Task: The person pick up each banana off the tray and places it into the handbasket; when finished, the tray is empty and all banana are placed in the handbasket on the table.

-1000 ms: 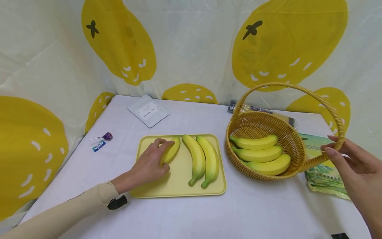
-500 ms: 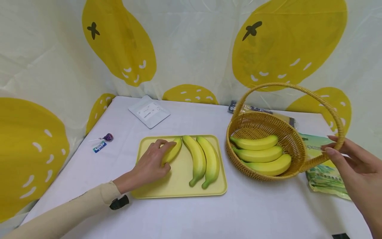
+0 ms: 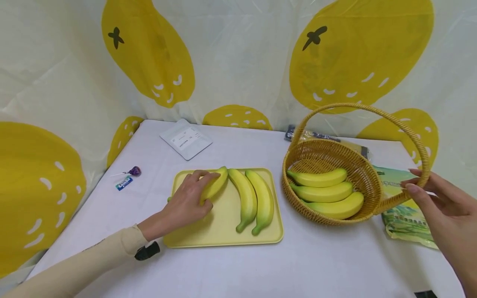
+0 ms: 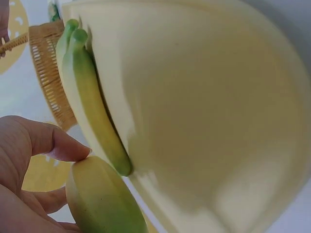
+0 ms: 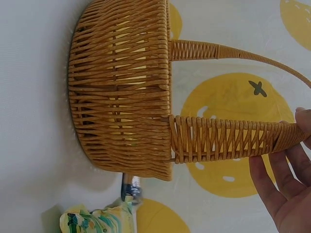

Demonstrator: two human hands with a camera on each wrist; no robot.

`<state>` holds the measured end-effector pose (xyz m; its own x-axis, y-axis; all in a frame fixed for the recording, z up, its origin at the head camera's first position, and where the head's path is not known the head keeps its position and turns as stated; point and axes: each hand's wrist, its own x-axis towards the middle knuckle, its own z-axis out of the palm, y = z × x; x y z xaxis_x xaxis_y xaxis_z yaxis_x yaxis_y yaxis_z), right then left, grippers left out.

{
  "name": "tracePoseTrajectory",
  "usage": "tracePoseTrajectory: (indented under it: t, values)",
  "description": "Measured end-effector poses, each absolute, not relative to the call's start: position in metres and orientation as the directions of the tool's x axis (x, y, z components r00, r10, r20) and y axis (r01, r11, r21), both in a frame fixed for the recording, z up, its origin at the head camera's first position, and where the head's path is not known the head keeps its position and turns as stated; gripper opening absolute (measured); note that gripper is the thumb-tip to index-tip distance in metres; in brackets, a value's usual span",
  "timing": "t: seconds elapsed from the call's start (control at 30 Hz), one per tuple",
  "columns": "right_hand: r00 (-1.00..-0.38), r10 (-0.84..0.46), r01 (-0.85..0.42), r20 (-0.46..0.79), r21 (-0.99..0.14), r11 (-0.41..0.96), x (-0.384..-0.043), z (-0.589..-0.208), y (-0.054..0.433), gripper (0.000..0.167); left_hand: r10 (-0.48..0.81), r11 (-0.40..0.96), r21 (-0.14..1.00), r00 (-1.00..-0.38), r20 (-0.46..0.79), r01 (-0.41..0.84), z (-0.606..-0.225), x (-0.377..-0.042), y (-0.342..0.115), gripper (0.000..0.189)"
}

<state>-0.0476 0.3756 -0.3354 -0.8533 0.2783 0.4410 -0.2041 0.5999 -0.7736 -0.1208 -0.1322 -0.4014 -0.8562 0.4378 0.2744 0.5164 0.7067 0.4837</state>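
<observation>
In the head view my left hand [image 3: 186,200] is over the left side of a pale yellow tray [image 3: 223,238]. It grips a banana [image 3: 217,185] between thumb and fingers; the hand covers the banana's middle. The left wrist view shows the thumb on this banana [image 4: 104,199], which is lifted off the tray surface. Two more bananas lie side by side on the tray: a nearer-left one [image 3: 244,196] and a right one [image 3: 262,200]. My right hand [image 3: 451,211] holds the handle [image 3: 425,159] of a wicker basket [image 3: 365,171]. Three bananas [image 3: 324,192] lie inside the basket.
A silver-grey pouch [image 3: 190,142] lies behind the tray. Left of it are a lollipop [image 3: 135,170] and a small blue-green packet [image 3: 124,182]. A green-yellow bag [image 3: 406,225] lies right of the basket, and a dark-ended package [image 3: 350,147] behind it.
My left hand has raised the banana slightly, and its far tip now reaches higher at the tray's back edge. The right hand and basket have stayed put.
</observation>
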Motion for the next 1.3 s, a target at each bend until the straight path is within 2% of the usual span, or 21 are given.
tracePoseTrajectory:
  t: [0.43, 0.8, 1.3]
  values:
    - [-0.857, 0.289, -0.194, 0.427, -0.786, 0.587, -0.047, -0.335, 0.375, 0.042, 0.478, 0.669, 0.487, -0.826, 0.297, 0.562, -0.382, -0.128, -0.111, 0.072]
    - [-0.865, 0.261, -0.192, 0.429, -0.763, 0.617, -0.047, -0.335, 0.377, 0.042, 0.513, 0.638, 0.477, -0.795, 0.322, 0.605, -0.383, -0.135, -0.089, 0.069]
    - [-0.855, 0.247, -0.232, 0.455, -0.763, 0.604, -0.047, -0.335, 0.379, 0.042, 0.616, 0.587, 0.459, -0.736, 0.282, 0.667, -0.366, -0.147, -0.042, 0.069]
